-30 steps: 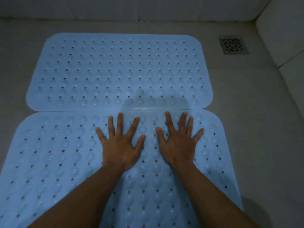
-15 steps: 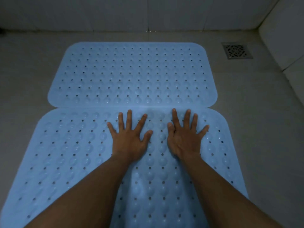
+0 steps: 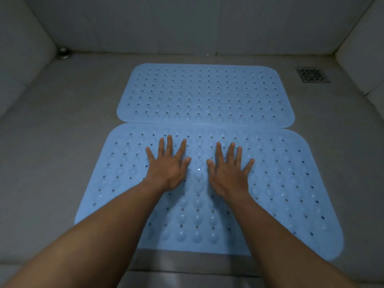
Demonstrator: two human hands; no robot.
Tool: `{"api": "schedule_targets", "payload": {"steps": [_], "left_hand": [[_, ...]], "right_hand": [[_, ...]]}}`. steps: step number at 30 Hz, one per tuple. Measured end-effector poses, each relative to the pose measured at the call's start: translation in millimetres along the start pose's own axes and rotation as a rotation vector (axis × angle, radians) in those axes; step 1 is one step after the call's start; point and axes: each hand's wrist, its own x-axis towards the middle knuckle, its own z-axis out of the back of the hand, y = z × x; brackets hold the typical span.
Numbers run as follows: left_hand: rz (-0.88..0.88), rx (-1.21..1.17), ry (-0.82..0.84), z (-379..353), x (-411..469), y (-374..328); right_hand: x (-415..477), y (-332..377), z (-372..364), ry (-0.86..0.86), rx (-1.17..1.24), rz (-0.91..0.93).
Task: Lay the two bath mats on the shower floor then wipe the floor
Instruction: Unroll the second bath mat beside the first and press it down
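Note:
Two light blue perforated bath mats lie flat on the grey shower floor point(image 3: 62, 142), long edges touching. The far mat point(image 3: 205, 94) sits toward the back wall. The near mat point(image 3: 280, 183) lies in front of it, slightly offset to the right. My left hand point(image 3: 168, 165) and my right hand point(image 3: 228, 169) rest palm down on the upper middle of the near mat, fingers spread, holding nothing. Both forearms cross the near mat's front part.
A square metal drain grate point(image 3: 312, 75) sits in the floor's far right corner. A small round metal fitting point(image 3: 63, 52) is in the far left corner. White tiled walls enclose the floor on three sides. A metal threshold strip point(image 3: 187, 265) runs along the near edge.
The camera has pulled back and up, so more of the floor, walls and threshold shows. My hands stay flat on the near mat, a little farther apart than before.

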Motion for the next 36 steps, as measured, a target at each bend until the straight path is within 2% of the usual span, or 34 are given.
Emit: {"api": "schedule_targets", "payload": {"steps": [6, 10, 13, 18, 36], "left_hand": [[0.142, 0.031, -0.18, -28, -70, 74], [0.167, 0.042, -0.144, -41, -92, 110], [0.114, 0.041, -0.139, -51, -100, 114], [0.12, 0.047, -0.172, -54, -96, 117], [0.131, 0.049, -0.075, -47, -95, 119]], "right_hand": [[-66, 82, -37, 0.033, 0.042, 0.15], [-88, 98, -70, 0.041, 0.002, 0.189], [-93, 92, -78, -0.017, -0.047, 0.178], [-91, 98, -80, -0.047, -0.063, 0.154], [-88, 103, -72, 0.065, -0.066, 0.144]]}}
